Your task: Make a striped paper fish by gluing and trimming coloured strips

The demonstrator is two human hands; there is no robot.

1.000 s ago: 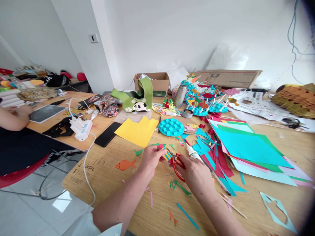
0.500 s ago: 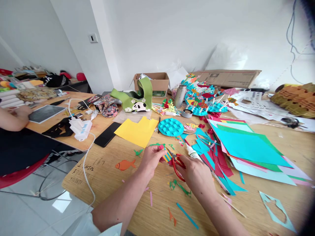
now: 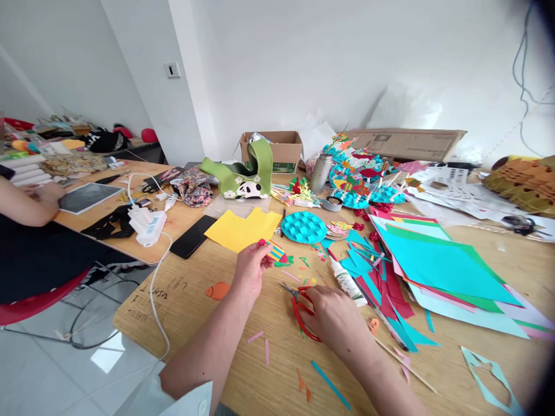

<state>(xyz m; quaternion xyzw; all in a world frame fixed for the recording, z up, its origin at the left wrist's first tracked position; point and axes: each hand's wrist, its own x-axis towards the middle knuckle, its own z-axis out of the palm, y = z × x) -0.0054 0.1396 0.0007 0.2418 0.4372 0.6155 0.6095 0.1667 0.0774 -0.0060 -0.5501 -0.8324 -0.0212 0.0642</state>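
Between the fingers of my left hand (image 3: 250, 267) is a small paper fish (image 3: 274, 252) with yellow and blue stripes and red ends. My right hand (image 3: 327, 315) grips red-handled scissors (image 3: 299, 309) low over the table, their blades pointing up and left, apart from the fish. An orange paper fish (image 3: 217, 290) lies left of my left wrist, partly hidden by it. Just right of the scissors rests a white glue bottle (image 3: 348, 282). Thin pink strips (image 3: 266, 351) and a blue strip (image 3: 330, 384) are scattered between my forearms.
A woven blue disc (image 3: 303, 227) and yellow paper (image 3: 243, 228) lie ahead, near a black phone (image 3: 193, 237). Coloured sheets (image 3: 451, 263) are stacked on the right. A white power strip (image 3: 147, 227) trails a cable at left. Another person's arm (image 3: 30, 205) rests at the far left.
My left hand has moved left and up with the striped fish, away from the scissors. My right hand has lowered slightly with the scissors. The glue bottle is now more exposed.
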